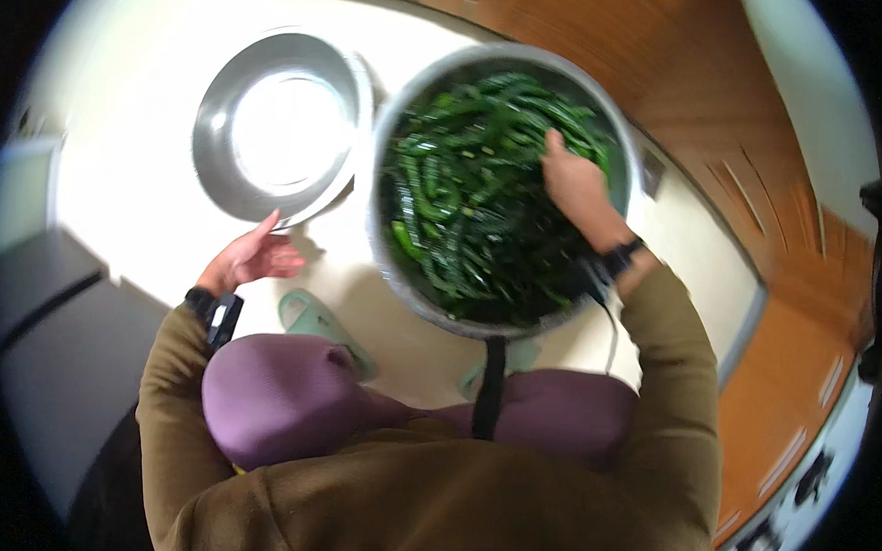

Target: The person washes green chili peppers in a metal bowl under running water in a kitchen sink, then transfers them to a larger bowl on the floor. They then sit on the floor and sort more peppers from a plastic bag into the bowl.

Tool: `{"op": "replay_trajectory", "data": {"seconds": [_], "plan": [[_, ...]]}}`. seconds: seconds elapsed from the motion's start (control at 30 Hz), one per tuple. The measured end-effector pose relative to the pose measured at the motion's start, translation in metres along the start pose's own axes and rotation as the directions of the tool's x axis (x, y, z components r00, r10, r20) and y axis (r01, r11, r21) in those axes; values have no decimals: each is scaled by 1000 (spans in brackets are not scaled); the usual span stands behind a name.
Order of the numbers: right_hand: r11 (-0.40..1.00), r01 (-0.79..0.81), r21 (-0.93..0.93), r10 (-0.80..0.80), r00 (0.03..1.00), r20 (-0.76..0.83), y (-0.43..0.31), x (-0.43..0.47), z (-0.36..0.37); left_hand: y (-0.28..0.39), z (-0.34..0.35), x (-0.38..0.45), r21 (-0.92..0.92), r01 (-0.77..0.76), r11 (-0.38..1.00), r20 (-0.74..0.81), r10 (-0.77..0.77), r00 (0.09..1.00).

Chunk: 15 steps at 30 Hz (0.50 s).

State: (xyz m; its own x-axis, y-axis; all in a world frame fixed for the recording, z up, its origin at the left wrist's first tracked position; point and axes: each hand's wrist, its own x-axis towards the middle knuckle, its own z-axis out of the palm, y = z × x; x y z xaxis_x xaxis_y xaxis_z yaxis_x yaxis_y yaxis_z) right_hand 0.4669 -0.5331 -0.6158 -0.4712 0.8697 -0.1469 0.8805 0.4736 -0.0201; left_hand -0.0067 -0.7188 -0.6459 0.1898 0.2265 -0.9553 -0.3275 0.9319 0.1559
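A large metal basin (384, 273) stands on the floor before me, filled with long, wrinkled green peppers (444, 181) that look wet and glossy. My right hand (579, 189) reaches over its right side, in among the peppers. The thumb points up and away from me; the other fingers are hidden, so their grip cannot be made out. To the left stands a smaller stainless steel bowl (215, 169), its bottom bright with glare. Near that bowl's front rim, my left hand (259, 254) holds nothing, its thumb apart from the half-curled fingers.
Pale green slippers (305, 314) are on my feet below the basin. Orange-brown wooden cabinets (708, 139) line the back and right. A grey cabinet or appliance (82, 336) stands at left. A black strap (490, 386) hangs between my knees, and a thin cable (613, 340) trails from my right wrist.
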Motion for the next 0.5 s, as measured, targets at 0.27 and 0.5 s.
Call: {"op": "replay_trajectory", "data": {"seconds": [0.27,0.5], "plan": [[780,-4,626,51,997,-57,-6,32,-34,-11,-30,41,-457,-475,752,-226,418,880],[746,36,665,-75,997,29,-39,31,-80,1,-31,21,-362,-599,715,-486,403,775]]}}
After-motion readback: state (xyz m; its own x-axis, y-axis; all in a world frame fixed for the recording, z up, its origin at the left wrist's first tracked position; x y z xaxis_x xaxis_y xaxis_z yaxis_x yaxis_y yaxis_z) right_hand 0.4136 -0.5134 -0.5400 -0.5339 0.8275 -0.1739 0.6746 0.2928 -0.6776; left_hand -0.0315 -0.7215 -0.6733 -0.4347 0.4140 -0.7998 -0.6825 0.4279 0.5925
